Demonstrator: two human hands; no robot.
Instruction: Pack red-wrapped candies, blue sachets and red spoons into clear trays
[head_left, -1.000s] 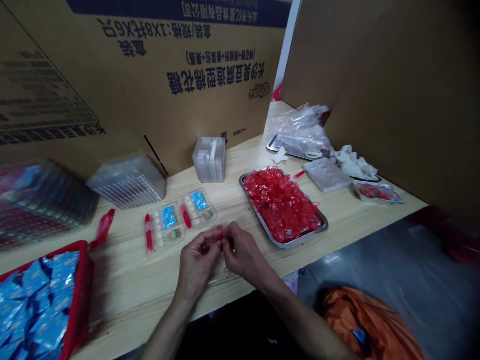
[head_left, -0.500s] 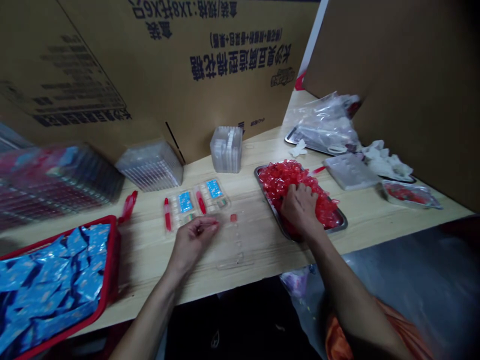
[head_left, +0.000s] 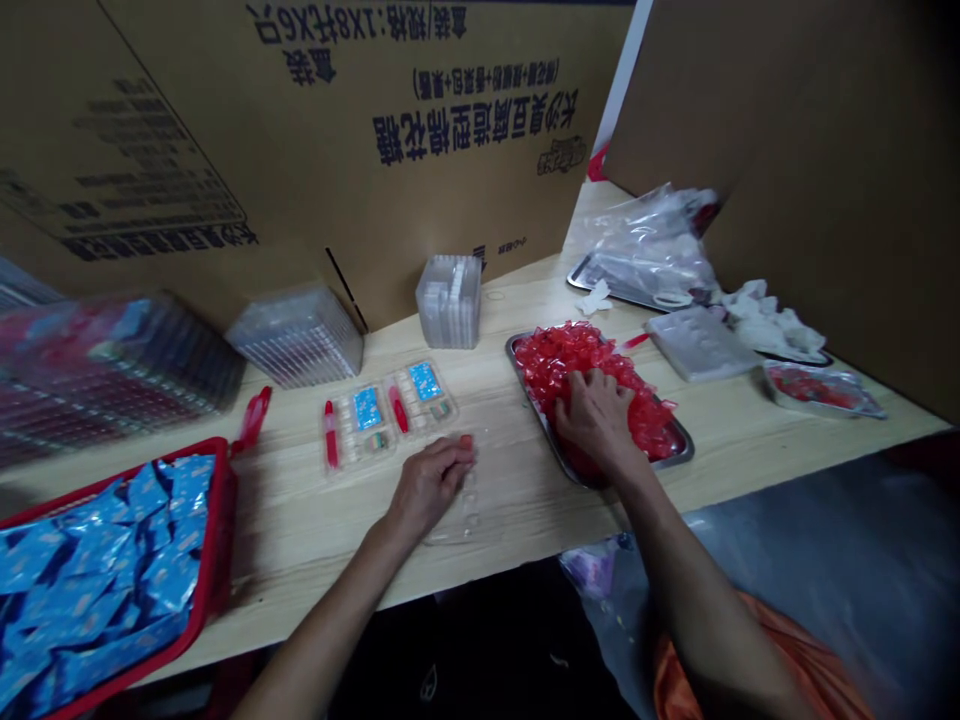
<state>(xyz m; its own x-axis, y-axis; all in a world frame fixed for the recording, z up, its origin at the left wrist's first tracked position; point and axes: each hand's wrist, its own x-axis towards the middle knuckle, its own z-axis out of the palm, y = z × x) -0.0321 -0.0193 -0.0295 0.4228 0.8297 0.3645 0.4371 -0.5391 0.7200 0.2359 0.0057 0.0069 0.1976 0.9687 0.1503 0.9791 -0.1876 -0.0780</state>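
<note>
Red packets (head_left: 551, 350), tray (head_left: 683, 450) close, likely for reach; right hand (head_left: 596, 415) curled in, left hand (head_left: 429, 483) bunched; can't tell either grip's hold.

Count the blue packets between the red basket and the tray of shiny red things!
2. One blue packet is in the clear tray nearer the red basket; the other packet is in the second tray beside it. The left hand could hide more.

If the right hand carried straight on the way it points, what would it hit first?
More of the red wrapped pieces: the right hand is already at the heap. Beyond, probably the metal tray's far rim; fingertip depth is unclear.
</note>
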